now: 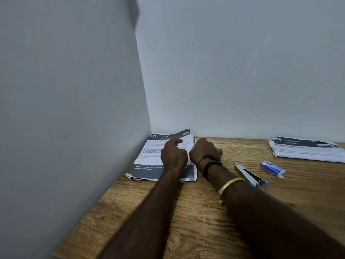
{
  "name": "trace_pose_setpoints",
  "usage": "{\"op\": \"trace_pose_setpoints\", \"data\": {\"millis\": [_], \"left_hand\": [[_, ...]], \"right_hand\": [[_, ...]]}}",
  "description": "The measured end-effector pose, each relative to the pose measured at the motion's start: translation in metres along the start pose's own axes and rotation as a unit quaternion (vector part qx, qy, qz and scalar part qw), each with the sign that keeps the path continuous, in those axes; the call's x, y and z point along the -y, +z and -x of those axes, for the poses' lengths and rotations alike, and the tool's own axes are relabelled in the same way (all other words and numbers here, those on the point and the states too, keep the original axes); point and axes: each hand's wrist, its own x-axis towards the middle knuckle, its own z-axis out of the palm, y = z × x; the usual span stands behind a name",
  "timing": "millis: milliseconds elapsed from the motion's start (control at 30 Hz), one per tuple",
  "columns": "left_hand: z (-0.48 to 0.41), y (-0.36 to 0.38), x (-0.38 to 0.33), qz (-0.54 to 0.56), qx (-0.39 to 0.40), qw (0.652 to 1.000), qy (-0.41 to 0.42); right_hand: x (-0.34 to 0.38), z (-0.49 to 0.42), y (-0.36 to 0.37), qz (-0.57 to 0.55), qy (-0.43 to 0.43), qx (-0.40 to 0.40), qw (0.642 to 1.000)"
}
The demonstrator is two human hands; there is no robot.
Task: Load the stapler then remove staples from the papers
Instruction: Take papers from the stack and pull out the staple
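A stack of printed papers (149, 156) with dark header and footer bands lies in the corner by the left wall. My left hand (173, 154) rests on top of this stack with fingers curled. My right hand (204, 149) sits at the stack's right edge, fingers bent onto the sheets; whether it pinches a page is hidden. A stapler (251, 176), metal with blue trim, lies on the table to the right of my right forearm. A small blue and white staple box (272, 169) lies just beyond it.
A second pile of printed papers (306, 149) lies at the far right against the back wall. The wooden table (186, 212) ends at a grey wall on the left and a pale wall behind.
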Motion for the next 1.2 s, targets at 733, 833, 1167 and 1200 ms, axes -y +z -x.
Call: {"op": "trace_pose_setpoints", "data": {"millis": [733, 833, 1167, 1200], "left_hand": [[0.019, 0.001, -0.018, 0.085, -0.111, 0.971, 0.195], [0.027, 0.007, -0.026, 0.08, -0.092, 0.966, 0.227], [0.052, 0.053, -0.056, 0.084, -0.044, 0.971, 0.219], [0.052, 0.057, -0.058, 0.075, -0.042, 0.974, 0.209]], "right_hand": [[-0.02, -0.001, -0.036, -0.324, 0.038, -0.088, 0.941], [-0.035, 0.001, -0.05, -0.339, 0.041, -0.111, 0.933], [-0.114, -0.002, -0.109, -0.33, 0.054, -0.166, 0.928], [-0.123, -0.002, -0.114, -0.323, 0.057, -0.17, 0.929]]}}
